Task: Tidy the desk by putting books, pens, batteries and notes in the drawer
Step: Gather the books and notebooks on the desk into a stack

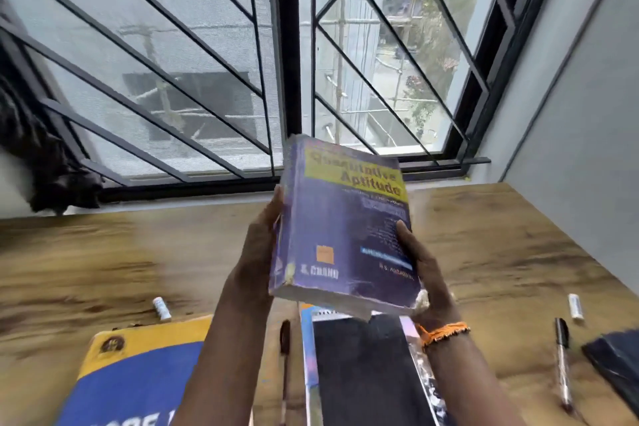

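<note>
my left hand (257, 245) and right hand (427, 273) clasp purple book (342, 235) by long edges, raised above counter (501, 245). long axis points away from me, far end tilted up. drawer not in view.

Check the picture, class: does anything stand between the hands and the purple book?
Nothing does. The left hand and right hand already grip the purple book by its sides, above the desk.

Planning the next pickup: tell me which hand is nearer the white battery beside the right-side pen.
Right. The right hand grips the purple book's right edge, up-left of that battery; the left hand holds the book's spine side, farther left.
</note>
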